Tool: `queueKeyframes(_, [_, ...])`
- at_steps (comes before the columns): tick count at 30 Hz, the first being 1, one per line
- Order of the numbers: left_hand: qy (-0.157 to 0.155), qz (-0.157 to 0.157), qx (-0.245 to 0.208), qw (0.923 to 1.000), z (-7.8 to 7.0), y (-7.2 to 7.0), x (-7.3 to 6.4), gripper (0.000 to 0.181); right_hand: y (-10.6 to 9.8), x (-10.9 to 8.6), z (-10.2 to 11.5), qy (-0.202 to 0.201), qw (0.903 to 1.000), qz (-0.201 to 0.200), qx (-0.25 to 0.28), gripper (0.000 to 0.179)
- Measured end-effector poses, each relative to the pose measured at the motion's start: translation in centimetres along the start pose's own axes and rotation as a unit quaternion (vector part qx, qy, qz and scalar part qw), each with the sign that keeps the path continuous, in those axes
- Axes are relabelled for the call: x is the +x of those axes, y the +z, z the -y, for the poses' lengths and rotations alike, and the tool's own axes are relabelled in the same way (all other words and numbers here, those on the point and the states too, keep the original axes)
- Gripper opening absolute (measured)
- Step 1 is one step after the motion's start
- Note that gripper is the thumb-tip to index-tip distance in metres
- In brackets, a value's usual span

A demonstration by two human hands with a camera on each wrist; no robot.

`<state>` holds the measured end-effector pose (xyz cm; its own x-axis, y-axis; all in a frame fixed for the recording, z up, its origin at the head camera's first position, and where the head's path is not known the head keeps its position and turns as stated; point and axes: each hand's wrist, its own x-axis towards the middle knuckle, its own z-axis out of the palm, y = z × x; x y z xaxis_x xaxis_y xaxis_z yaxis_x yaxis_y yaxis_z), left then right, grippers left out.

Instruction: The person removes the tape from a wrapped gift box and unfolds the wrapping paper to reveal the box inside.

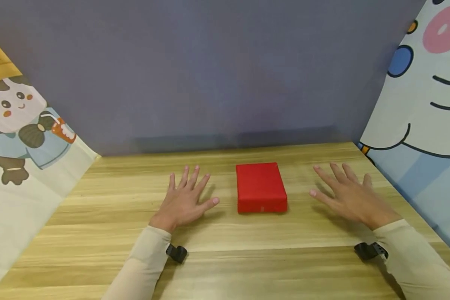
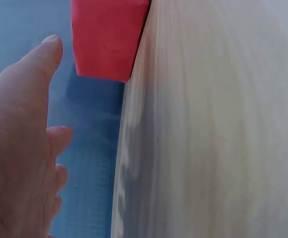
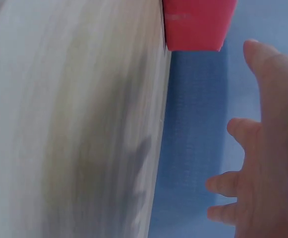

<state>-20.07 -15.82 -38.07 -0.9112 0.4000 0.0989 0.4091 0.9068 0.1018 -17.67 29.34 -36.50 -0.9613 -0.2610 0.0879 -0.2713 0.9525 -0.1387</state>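
Observation:
A red box-shaped package (image 1: 260,183) lies flat on the wood-patterned table, between the two hands. To its left, the left hand (image 1: 183,202) is spread palm down, apart from the box, with fingers straight and holding nothing. On the other side the right hand (image 1: 354,198) is spread likewise, also apart from the box, and casts a shadow on the table. The left wrist view has the red box (image 2: 109,39) at the top, past the thumb. In the right wrist view the red box (image 3: 198,25) appears at the top, beyond the fingertips.
The table (image 1: 247,271) has a wood-grain top. Behind it rises a grey-blue cloth wall (image 1: 217,75). Cartoon-printed sheets flank it, one at left (image 1: 30,166) and one at right (image 1: 416,116). Each wrist carries a small black device (image 1: 177,253).

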Motion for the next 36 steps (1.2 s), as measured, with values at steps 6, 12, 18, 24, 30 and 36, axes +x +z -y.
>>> queueKeyframes(6, [0.013,-0.005,0.002,0.9999,-0.8,0.1,0.0,0.091,-0.1,-0.1,0.6,-0.005,0.9999,0.011,0.006,0.079])
queueKeyframes(12, [0.016,-0.009,0.017,0.9997,-1.0,0.0,-0.1,0.089,0.0,0.1,1.1,-0.011,0.9999,0.006,0.005,0.078])
queueKeyframes(18, [0.022,-0.015,0.014,0.9996,-1.2,0.2,-0.3,0.087,0.1,0.0,1.3,-0.012,0.9998,0.006,0.016,0.077])
queueKeyframes(24, [0.022,-0.014,-0.005,0.9997,-1.6,0.3,-0.1,0.088,0.3,0.0,1.7,-0.022,0.9993,0.005,0.031,0.077])
queueKeyframes(30, [0.028,-0.016,-0.035,0.9988,-2.6,0.5,0.5,0.084,0.5,0.1,2.6,-0.031,0.9985,0.008,0.044,0.075])
queueKeyframes(36, [0.025,-0.027,-0.045,0.9983,-3.6,0.7,1.3,0.084,0.8,0.5,3.4,-0.039,0.9976,-0.002,0.056,0.073])
